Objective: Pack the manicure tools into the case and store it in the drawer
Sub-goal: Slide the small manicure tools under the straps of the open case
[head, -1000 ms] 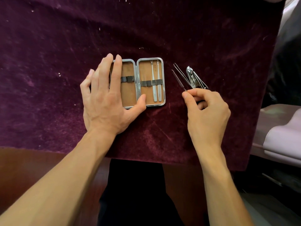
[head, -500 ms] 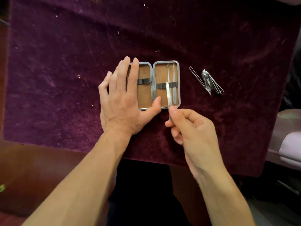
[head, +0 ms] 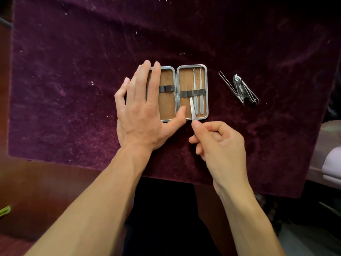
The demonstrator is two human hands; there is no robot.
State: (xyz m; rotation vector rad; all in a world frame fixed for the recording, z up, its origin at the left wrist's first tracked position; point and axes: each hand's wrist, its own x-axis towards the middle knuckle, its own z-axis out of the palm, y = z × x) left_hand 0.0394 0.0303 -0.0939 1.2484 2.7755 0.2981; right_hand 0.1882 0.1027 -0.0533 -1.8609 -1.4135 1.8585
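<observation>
Left side first: the left hand (head: 140, 108) lies spread and flat, its straight fingers pressing down on the left half of the open case (head: 167, 108). The thumb reaches across the hinge to the near rim of the right half. The case sits about the middle of the purple cloth (head: 73, 71), lid and base both face up.

Move across to the right half, where two slim tools (head: 198, 93) are tucked under the strap (head: 184, 93), lying side by side along the right wall. Just left of them is the file (head: 192, 109), pinched at its near end between the thumb and forefinger of the right hand (head: 221, 145), the other fingers curled in.

Here's what matters. The file points straight away from the right hand, near edge to far edge, in line with the two tools beside it. Its tip sits just short of the strap, so I'd say a push forward would feed it under. The left thumb rests just beside it, a close fit.

Toward the right edge of the cloth, tweezers (head: 231, 87) and a nail clipper (head: 243, 89) lie touching and untouched by either hand, yet to be packed. No drawer in view.
</observation>
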